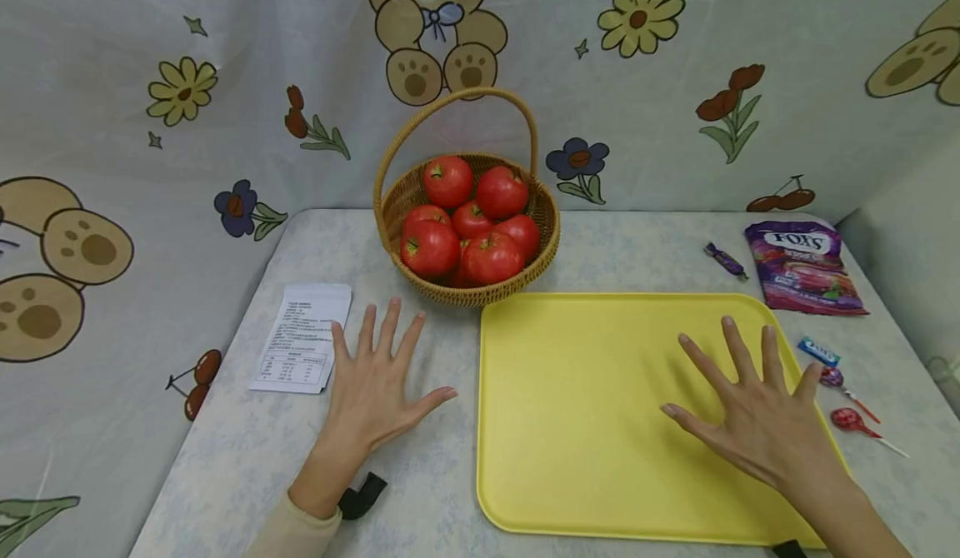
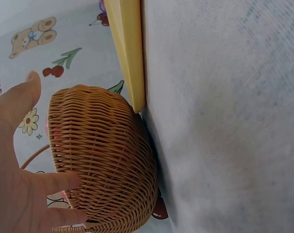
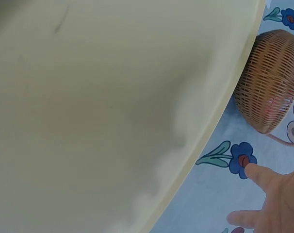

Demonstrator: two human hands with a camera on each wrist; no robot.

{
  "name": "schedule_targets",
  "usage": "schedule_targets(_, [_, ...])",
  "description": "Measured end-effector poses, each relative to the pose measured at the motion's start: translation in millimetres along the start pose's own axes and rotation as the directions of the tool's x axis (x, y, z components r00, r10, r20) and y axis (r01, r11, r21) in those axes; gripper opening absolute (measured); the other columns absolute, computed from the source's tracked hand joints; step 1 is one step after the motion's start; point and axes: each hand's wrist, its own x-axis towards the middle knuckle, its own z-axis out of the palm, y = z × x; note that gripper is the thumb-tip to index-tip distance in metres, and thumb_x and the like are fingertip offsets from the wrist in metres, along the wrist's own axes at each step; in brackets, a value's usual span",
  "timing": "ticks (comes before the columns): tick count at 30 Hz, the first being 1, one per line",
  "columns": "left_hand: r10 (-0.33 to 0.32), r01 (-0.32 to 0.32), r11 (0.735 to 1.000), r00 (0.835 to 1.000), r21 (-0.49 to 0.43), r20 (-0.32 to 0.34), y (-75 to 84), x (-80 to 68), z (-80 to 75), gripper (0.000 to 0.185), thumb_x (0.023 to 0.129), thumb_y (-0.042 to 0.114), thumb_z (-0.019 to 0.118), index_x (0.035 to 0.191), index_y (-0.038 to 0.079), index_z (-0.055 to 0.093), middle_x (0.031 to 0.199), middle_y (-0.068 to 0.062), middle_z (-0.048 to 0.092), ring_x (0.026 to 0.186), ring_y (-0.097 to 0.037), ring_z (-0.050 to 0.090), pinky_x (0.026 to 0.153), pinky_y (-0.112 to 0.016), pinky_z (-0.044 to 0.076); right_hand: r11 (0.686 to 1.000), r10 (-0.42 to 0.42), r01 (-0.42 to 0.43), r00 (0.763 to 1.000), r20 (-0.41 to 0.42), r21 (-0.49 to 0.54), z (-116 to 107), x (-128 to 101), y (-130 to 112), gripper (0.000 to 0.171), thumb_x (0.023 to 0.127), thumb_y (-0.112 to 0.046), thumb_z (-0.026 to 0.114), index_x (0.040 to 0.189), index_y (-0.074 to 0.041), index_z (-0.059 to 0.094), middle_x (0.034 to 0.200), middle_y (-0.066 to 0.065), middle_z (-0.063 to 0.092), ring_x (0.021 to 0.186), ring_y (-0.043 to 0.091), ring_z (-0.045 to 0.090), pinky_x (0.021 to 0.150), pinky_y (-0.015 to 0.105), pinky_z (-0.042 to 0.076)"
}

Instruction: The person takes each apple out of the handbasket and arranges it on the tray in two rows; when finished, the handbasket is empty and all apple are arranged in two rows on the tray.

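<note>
My left hand (image 1: 375,383) lies flat on the table with fingers spread, between a printed paper slip (image 1: 302,337) and a yellow tray (image 1: 592,358). My right hand (image 1: 750,412) hovers or rests over the right part of the tray, fingers spread and straight, holding nothing. A wicker basket (image 1: 465,208) with a handle holds several red apples (image 1: 472,225) just beyond the tray's far left corner. The left wrist view shows the basket (image 2: 103,160) beside the tray's edge (image 2: 130,53) and my left hand (image 2: 21,165). In the right wrist view are the tray's surface (image 3: 108,107), the basket (image 3: 270,80) and my right hand (image 3: 275,199).
A purple candy bag (image 1: 802,266) lies at the far right, with a wrapped candy (image 1: 726,260) beside it. A blue candy (image 1: 817,351) and two lollipops (image 1: 855,416) lie right of the tray. A patterned cloth backdrop (image 1: 225,83) surrounds the table.
</note>
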Motion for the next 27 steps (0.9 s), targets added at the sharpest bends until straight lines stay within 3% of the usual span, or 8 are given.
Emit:
schedule_targets(22, [-0.003,0.003,1.000,1.000,-0.027,0.003,0.7,0.1,1.9,0.104,0.074,0.090,0.042,0.153,0.023,0.033,0.161,-0.015,0.024,0.145,-0.045,0.024,0.106,-0.077,0.011,1.000,0.004,-0.004,0.999,0.036,0.021,1.4,-0.9,0.3,0.095,0.078,-0.078,0.057,0.155,-0.039,0.019,0.163,0.020,0.008,0.142,0.059,0.005,0.091,0.088,0.003])
schedule_targets(27, [-0.027,0.018,0.987,0.998,-0.161,-0.053,0.2,4.9,1.1,0.102,0.077,0.082,0.053,0.154,0.020,0.029,0.159,-0.017,0.028,0.142,-0.043,0.032,0.107,-0.071,0.022,0.997,-0.022,0.021,1.000,0.005,0.072,-3.9,4.2,-1.4,0.095,0.077,-0.073,0.062,0.155,-0.038,0.020,0.163,0.018,0.010,0.142,0.059,0.011,0.094,0.085,0.011])
